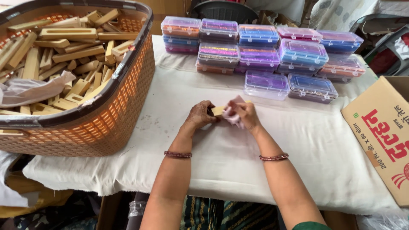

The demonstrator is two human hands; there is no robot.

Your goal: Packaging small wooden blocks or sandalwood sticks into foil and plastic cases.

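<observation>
A table covered with a white cloth [221,145] fills most of the view. On its left end sits a big orange basket [106,119] with a dark rim, heaped with pale wooden pieces [64,47] and a crumpled bit of plastic film. At the right edge lies a cardboard box [383,132] with red print. Along the far side stand stacks of clear plastic cases [260,53] holding purple, blue, pink and orange contents, with 2 single cases nearest the hands. In the middle of the cloth, the left hand [199,114] is curled around one end of a small wooden block [218,110], gripping it. The right hand [246,114] is closed on a pink cloth [232,111], fingers pinching it against the block's other end. Both wrists wear thin bangles.
</observation>
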